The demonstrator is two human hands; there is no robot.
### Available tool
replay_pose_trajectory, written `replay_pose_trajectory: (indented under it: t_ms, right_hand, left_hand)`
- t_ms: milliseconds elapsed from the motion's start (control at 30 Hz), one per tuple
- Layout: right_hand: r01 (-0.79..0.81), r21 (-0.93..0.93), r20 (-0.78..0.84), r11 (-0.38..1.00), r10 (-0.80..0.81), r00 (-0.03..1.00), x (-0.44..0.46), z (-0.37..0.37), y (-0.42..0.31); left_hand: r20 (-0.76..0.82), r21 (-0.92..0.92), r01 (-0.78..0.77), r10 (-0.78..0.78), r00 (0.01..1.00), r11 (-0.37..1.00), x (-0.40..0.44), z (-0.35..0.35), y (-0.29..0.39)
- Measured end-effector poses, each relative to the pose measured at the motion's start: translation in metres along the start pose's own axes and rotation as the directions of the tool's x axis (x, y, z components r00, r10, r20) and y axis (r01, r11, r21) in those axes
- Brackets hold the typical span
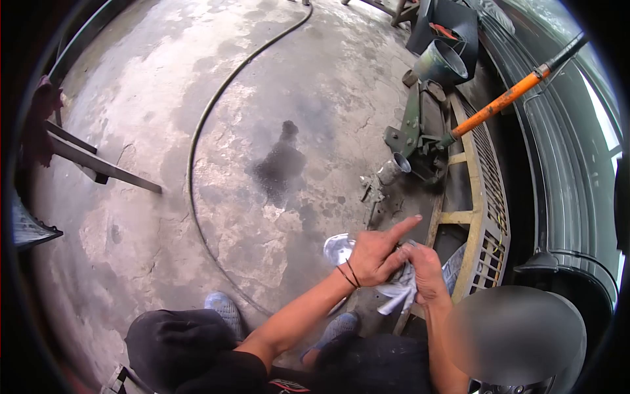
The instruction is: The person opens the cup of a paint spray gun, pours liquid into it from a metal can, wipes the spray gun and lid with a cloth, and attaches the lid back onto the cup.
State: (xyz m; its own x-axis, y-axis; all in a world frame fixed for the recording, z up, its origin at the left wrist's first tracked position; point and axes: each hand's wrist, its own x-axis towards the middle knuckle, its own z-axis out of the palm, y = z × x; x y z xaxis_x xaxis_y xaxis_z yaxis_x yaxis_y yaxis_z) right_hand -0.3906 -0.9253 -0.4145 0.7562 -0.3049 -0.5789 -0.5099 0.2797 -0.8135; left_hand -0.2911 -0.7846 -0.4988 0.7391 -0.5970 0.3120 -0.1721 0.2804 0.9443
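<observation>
In the head view my left hand [376, 257], with dark bands at its wrist, stretches its index finger forward. Its thumb reaches into the grip of my right hand [426, 269]; its other fingers are mostly hidden. Curled fingers of my right hand hold a crumpled white cloth [399, 289], whose loose ends hang below both hands. Just left of my left hand is a white, shiny rounded object [338, 248], partly covered; its kind is unclear. Beyond my hands, a spray gun [372, 188] with a metal cup [395, 169] is near the floor jack.
A green floor jack [412, 121] with an orange handle [502, 102] stands by a slatted metal frame [482, 197]. A bucket [441, 62] sits farther back. A hose [191, 157] curves across the concrete floor [151, 217]. A dark vehicle [577, 177] borders the right.
</observation>
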Motion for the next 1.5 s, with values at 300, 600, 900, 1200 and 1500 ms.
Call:
replay_pose_trajectory:
  t_ms: [300,600,900,1200,1500]
  right_hand:
    - [0.059,0.015,-0.055,0.998,-0.058,0.997,0.0,0.023,0.015]
    - [-0.023,0.22,0.016,0.975,0.02,1.0,0.006,0.027,-0.01]
    - [0.332,-0.859,-0.083,0.389,-0.746,0.661,0.029,0.043,-0.011]
    - [0.45,-0.874,0.205,0.185,-0.7,0.685,0.052,0.062,0.008]
    - [0.587,-0.785,0.33,0.197,-0.669,0.666,0.062,0.049,0.015]
  left_hand:
    - [-0.207,-0.239,0.229,-0.28,0.937,0.944,-0.004,0.002,-0.011]
    - [0.18,-0.981,0.189,-0.141,0.973,0.051,-0.012,-0.006,-0.017]
    - [0.017,-0.999,-0.005,-0.416,0.909,-0.051,0.006,0.0,-0.018]
    - [0.079,-0.997,0.073,-0.493,0.867,-0.032,-0.016,0.025,-0.01]
    - [0.116,-0.979,0.048,-0.348,0.93,-0.197,-0.003,-0.003,-0.003]
